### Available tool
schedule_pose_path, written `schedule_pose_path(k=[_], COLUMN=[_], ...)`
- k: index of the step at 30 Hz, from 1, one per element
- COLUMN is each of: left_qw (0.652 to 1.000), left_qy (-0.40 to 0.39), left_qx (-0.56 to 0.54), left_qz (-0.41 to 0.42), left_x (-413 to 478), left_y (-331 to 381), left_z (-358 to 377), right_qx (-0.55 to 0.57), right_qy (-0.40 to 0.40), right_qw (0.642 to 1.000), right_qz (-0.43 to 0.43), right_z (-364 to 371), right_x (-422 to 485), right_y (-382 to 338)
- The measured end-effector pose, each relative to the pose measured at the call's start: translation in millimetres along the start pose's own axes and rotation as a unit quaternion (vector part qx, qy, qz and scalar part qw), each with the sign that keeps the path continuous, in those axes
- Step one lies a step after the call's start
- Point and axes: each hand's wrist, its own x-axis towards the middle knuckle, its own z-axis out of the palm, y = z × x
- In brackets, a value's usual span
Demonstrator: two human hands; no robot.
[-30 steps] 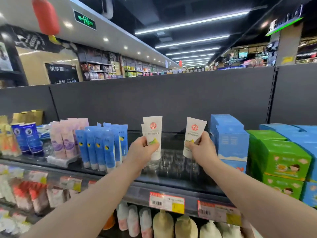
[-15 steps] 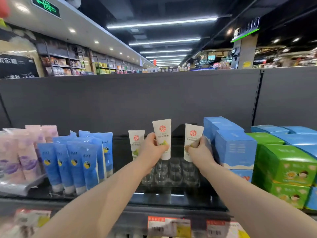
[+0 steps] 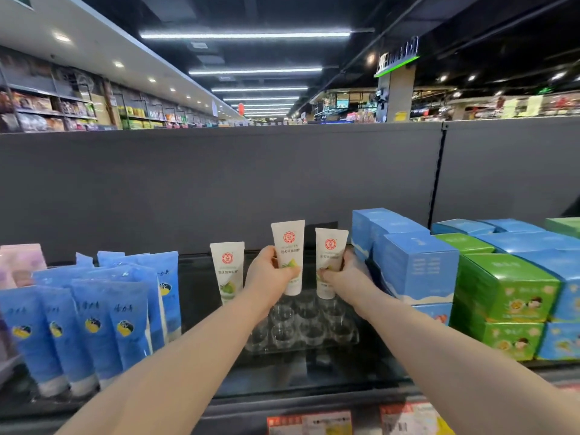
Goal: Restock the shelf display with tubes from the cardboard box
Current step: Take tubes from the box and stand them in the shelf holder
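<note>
My left hand [image 3: 270, 273] grips a white tube [image 3: 288, 243] with a red round logo, held upright over the back of a clear plastic holder [image 3: 301, 331] with round sockets. My right hand [image 3: 345, 277] grips a second white tube [image 3: 329, 251] just to the right, its cap low at the back row of the holder. A third white tube [image 3: 227, 271] stands upright at the holder's back left, free of both hands. The cardboard box is out of view.
Blue tubes [image 3: 94, 315] stand in rows to the left, with pink tubes [image 3: 18, 262] beyond them. Stacked blue boxes [image 3: 414, 265] press close to my right hand, green boxes [image 3: 508, 290] further right. A grey back panel [image 3: 219, 183] closes the shelf behind; price tags [image 3: 309, 422] line the front edge.
Both hands have reached further back and lower over the holder. One white tube has left my left hand and now stands at the back left. The view has shifted to the right.
</note>
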Motion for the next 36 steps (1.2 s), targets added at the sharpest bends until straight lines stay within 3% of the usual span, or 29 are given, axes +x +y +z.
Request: schedule_pose_path(k=[10, 26, 31, 36], left_qw=[1.0, 1.0, 1.0, 1.0], left_qy=[0.01, 0.009, -0.002, -0.01], left_qx=[-0.004, -0.001, -0.013, 0.003], left_qz=[-0.002, -0.009, -0.013, -0.012], left_x=[6.0, 3.3, 1.2, 1.8], left_y=[-1.1, -2.1, -2.3, -3.2], left_z=[-10.2, -10.6, -4.2, 3.8], right_qx=[-0.047, -0.154, -0.143, -0.059], right_qy=[0.02, -0.009, -0.019, -0.027], right_qw=[0.997, 0.988, 0.989, 0.997], right_qz=[0.054, 0.008, 0.025, 0.044], right_z=[-2.1, 1.7, 1.3, -0.6], right_x=[9.6, 9.5, 7.9, 4.7], right_y=[4.3, 12.2, 9.0, 8.0])
